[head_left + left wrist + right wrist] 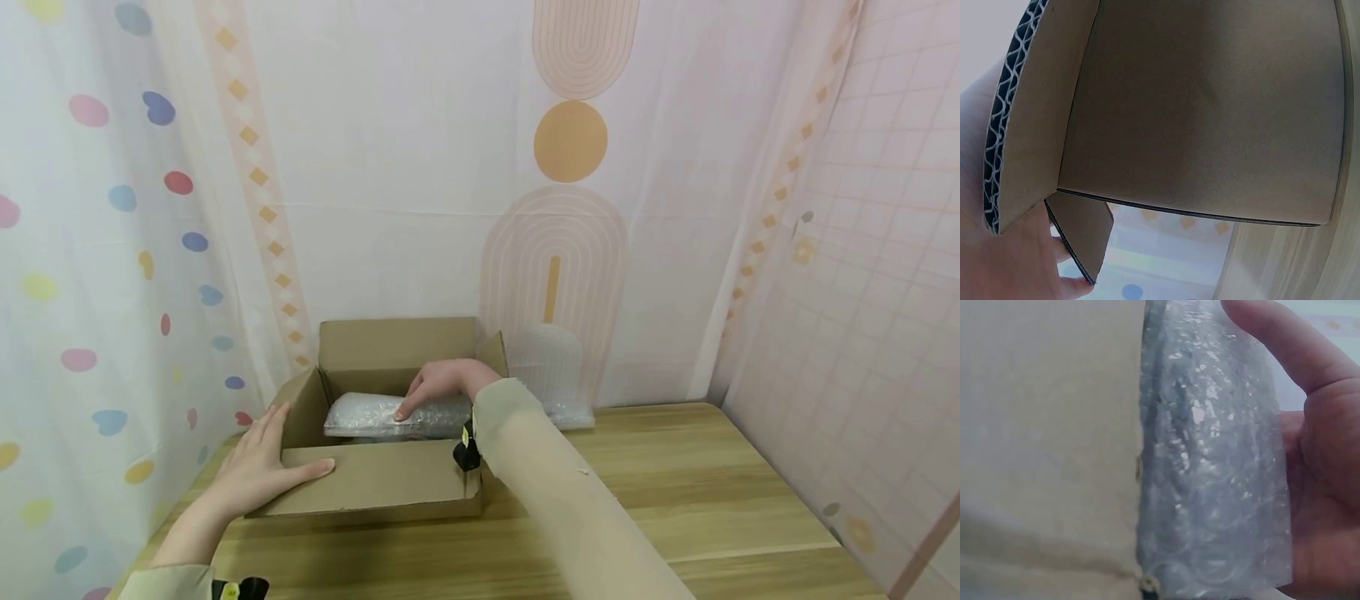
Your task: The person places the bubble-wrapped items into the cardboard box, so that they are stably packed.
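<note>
An open cardboard box (375, 487) stands on the wooden table (675, 483), with a bubble-wrapped bundle (360, 417) lying inside it. My right hand (438, 382) reaches in from the right and holds the bundle, fingers over its top. Up close, the bundle (1210, 475) sits between the box wall (1047, 437) and my right hand (1329, 456), whose thumb runs along the bundle's edge. My left hand (262, 467) lies flat on the box's near left corner, thumb on the front flap. In the left wrist view the left hand (997, 262) touches the corrugated flap edge of the box (1210, 125).
A stack of bubble wrap sheets (551, 375) leans against the patterned curtain behind the box, at its right. Curtains close in the table at the back, left and right. Bare wood stretches to the right of the box.
</note>
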